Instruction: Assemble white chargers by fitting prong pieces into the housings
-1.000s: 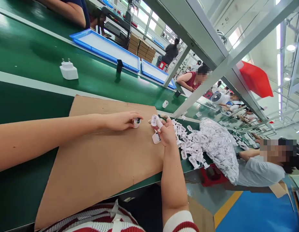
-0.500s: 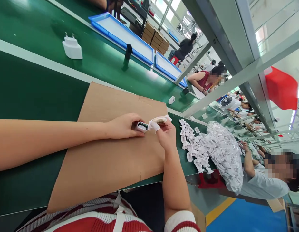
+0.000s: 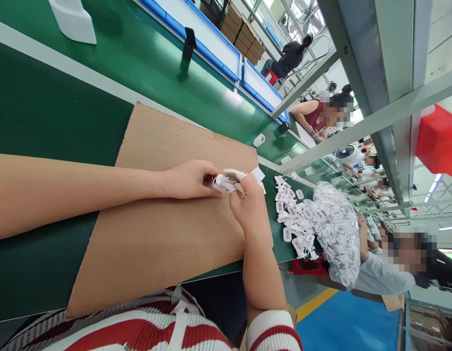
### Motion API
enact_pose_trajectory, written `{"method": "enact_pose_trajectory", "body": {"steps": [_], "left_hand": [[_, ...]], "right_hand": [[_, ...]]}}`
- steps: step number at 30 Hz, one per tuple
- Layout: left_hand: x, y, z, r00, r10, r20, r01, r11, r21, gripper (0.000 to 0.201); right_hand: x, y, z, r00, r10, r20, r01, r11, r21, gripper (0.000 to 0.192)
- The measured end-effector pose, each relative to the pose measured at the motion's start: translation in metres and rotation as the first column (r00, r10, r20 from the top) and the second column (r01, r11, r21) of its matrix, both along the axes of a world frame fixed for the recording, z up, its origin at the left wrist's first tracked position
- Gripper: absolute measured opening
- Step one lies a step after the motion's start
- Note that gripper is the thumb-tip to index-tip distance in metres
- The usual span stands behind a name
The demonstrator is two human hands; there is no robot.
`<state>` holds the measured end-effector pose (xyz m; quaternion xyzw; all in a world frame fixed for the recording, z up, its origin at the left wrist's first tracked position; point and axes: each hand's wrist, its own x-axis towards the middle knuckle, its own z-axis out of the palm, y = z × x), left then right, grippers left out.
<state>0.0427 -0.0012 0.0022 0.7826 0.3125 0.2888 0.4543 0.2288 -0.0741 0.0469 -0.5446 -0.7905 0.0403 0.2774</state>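
Note:
Over the cardboard sheet [image 3: 149, 239], my left hand [image 3: 187, 179] is closed around a white charger housing [image 3: 213, 183], its end facing right. My right hand [image 3: 250, 197] meets that end, thumb and forefinger bent together in white finger covers. Whatever sits between those fingertips is hidden by the covers. Flat white pieces [image 3: 258, 174] show just beyond the right knuckles; I cannot tell whether they are held. Right of this hand lies a heap of small white plastic charger parts [image 3: 290, 214].
A clear plastic bag [image 3: 337, 234] full of white parts adjoins the heap. One white charger [image 3: 74, 22] stands at upper left, and a black clip [image 3: 189, 44] near blue-rimmed trays [image 3: 226, 68]. A metal post [image 3: 310, 83] slants overhead. A co-worker [image 3: 383, 268] sits at right.
My right fingertips have moved left onto the housing's end, covering the opening that showed before. My left hand keeps its hold. The whole view has shifted slightly.

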Motion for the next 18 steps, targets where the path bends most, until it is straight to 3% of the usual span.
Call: {"method": "enact_pose_trajectory", "body": {"steps": [8,13,18], "left_hand": [[0.0002,0.0008,0.0019,0.999,-0.026,-0.047,0.026,1.0,0.009,0.039],[0.0013,-0.0003,0.0008,0.999,-0.018,-0.051,0.018,1.0,-0.001,0.038],[0.0017,-0.0025,0.0026,0.998,0.015,-0.064,-0.015,1.0,0.003,0.039]], "right_hand": [[0.0012,0.0032,-0.0069,0.991,0.043,0.125,-0.05,0.997,0.053,0.04],[-0.0043,0.0043,-0.0043,0.97,-0.022,0.243,0.008,0.998,0.062,0.04],[-0.0074,0.004,-0.0026,0.972,-0.082,0.219,0.078,0.997,0.027,0.04]]}}
